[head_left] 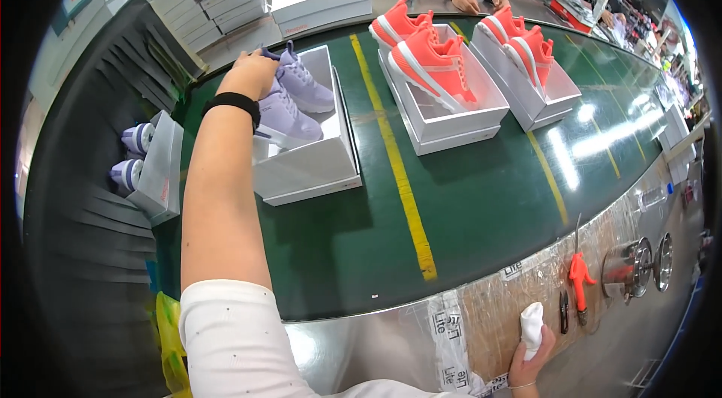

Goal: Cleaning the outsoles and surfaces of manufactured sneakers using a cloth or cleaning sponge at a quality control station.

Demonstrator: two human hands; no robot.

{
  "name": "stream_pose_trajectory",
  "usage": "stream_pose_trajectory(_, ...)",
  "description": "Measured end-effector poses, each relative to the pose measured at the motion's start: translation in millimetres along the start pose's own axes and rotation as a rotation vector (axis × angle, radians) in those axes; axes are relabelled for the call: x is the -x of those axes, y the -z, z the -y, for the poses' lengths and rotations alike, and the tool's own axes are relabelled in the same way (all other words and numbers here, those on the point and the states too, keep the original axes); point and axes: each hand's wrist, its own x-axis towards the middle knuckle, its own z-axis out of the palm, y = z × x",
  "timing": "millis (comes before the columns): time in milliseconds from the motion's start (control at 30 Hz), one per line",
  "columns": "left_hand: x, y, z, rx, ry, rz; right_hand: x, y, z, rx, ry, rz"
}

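My left hand (254,73) reaches far forward, its fingers closed round the heel end of a pair of lavender sneakers (289,118). The pair sits tilted, toes down, in an open white shoebox (312,166); the fingertips are partly hidden. Near the lower edge, my right hand (532,362) is closed on a wadded white cloth (532,325) above the brown, tape-covered worktop (489,323).
Coral sneakers stand in two open boxes (459,127) (553,108) on the green conveyor belt (323,248). Another lavender pair's box (159,169) is by black curtain strips. A red air gun (579,281), snips (564,311) and a metal pot (626,270) lie right. Opposite, a co-worker's hands (466,1) show.
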Motion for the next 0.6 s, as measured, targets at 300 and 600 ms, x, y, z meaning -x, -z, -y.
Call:
stream_pose_trajectory(300, 7.2, -16.9, -6.9, -0.303, -0.08, -0.152, -3.8, -2.7, -1.6, -0.038, 0.018, -0.006)
stream_pose_trajectory(600, 45.1, -7.5, -20.5, -0.282, -0.049, -0.084, -12.0, -0.3, -8.1, -0.067, 0.064, -0.01)
